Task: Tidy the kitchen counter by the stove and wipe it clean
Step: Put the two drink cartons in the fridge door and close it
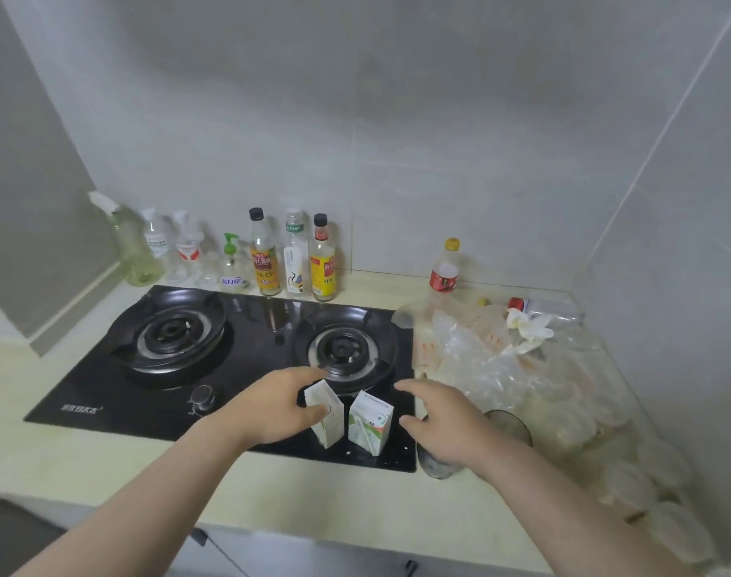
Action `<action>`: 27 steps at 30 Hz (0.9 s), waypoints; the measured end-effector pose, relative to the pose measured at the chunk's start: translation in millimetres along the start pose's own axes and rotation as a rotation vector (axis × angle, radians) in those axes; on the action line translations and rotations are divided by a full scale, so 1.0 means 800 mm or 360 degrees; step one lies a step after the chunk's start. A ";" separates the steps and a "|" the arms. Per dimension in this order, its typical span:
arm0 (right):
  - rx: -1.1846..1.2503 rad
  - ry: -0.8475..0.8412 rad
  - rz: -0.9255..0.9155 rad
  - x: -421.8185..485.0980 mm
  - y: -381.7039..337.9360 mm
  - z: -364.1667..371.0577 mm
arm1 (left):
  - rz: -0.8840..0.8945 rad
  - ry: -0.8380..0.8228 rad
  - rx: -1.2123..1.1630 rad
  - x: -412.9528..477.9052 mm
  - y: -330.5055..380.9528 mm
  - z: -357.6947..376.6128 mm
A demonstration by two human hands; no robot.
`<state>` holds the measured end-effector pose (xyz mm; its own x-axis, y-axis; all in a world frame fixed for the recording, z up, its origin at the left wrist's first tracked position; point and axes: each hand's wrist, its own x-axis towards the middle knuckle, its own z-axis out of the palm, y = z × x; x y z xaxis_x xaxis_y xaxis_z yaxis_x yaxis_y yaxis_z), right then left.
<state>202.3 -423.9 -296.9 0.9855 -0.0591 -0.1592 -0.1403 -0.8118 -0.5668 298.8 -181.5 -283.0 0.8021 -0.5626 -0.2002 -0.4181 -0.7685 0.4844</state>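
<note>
Two small white-and-green cartons stand side by side on the front right of the black glass stove [105, 393]. My left hand [278, 403] grips the left carton [328, 422], thumb on its front face and fingers over its top. The right carton [372, 420] stands free. My right hand [442, 422] hovers just to the right of it with spread fingers, a small gap between thumb and carton, holding nothing. The beige counter [147, 464] runs round the stove.
A tinted glass [511, 426] sits partly under my right hand at the stove's right edge. Crumpled clear plastic bags [501, 360] and a white flower [528, 326] cover the right counter. A red-labelled bottle [444, 272] and several sauce and spray bottles [266, 256] line the back wall.
</note>
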 end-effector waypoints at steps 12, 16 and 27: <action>-0.0185 -0.0318 -0.0222 0.075 0.022 0.048 | -0.0223 0.0122 -0.0070 0.050 -0.026 0.064; -0.0257 -0.0474 -0.0189 0.097 0.025 0.064 | -0.0211 0.0068 -0.0022 0.069 -0.036 0.076; -0.0144 -0.0500 0.0100 0.102 0.018 0.086 | 0.0041 -0.0097 -0.0086 0.091 -0.067 0.080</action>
<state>274.3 -400.6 -373.8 0.8955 0.0596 -0.4410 -0.1771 -0.8614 -0.4761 352.6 -200.8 -378.2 0.7634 -0.6006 -0.2379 -0.4133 -0.7371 0.5347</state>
